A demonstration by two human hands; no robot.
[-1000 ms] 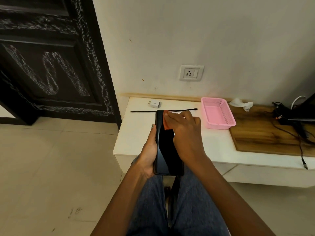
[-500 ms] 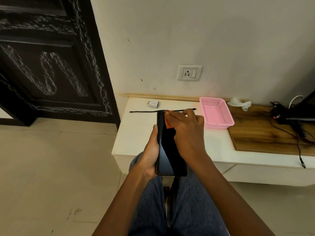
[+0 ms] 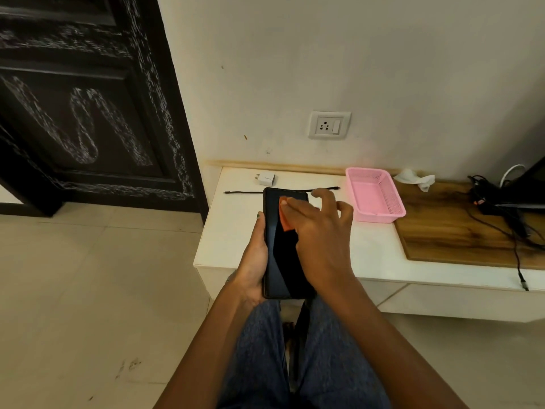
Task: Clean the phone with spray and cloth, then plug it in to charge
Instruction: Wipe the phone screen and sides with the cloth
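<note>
My left hand [image 3: 253, 258] grips a black phone [image 3: 280, 261] by its left edge, screen up, above my knees at the front of the white shelf [image 3: 236, 231]. An orange cloth [image 3: 285, 215] lies on the upper part of the screen, pressed there by my right hand [image 3: 320, 234], whose outer fingers are lifted and spread. A black charging cable [image 3: 244, 192] lies straight on the shelf behind the phone. A white charger plug [image 3: 266, 179] sits by the wall. A wall socket [image 3: 328, 125] is above the shelf. No spray bottle is in view.
A pink plastic basket [image 3: 376, 194] stands on the shelf right of my hands. A crumpled white tissue [image 3: 415, 177] lies behind it. Black cables [image 3: 501, 214] trail over a wooden board [image 3: 460, 231] at the right. A dark carved door [image 3: 88, 113] is at the left.
My right hand has slid the orange cloth slightly down and right on the screen, and its fingers have spread. The left hand keeps the same hold on the phone.
</note>
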